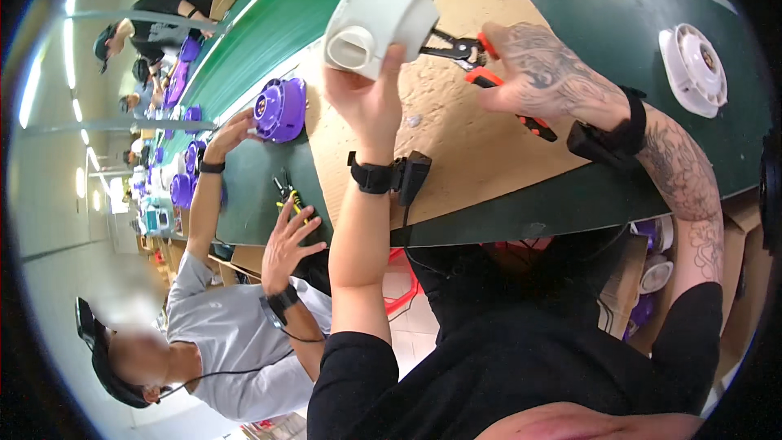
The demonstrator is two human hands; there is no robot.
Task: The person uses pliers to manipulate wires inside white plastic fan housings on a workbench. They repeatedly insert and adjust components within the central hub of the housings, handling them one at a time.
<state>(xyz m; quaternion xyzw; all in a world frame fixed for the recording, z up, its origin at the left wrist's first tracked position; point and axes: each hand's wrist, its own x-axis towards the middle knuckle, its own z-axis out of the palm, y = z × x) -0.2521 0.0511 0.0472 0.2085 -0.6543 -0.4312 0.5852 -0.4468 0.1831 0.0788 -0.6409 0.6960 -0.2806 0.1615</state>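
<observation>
My left hand (371,94) holds up a white round plastic housing (381,12) above a brown cardboard sheet (456,147) on the green table. My right hand (533,61) grips orange-handled cutting pliers (481,61), whose dark jaws point at the side of the white housing, touching or nearly touching it. Both wrists carry black bands; a small black device hangs from the left one.
Another white round part (692,69) lies on the green table (570,204) at the right. To my left a person in a grey shirt reaches for a purple round part (281,110); yellow-handled pliers (289,195) lie by their other hand. Further workers and purple parts line the table beyond.
</observation>
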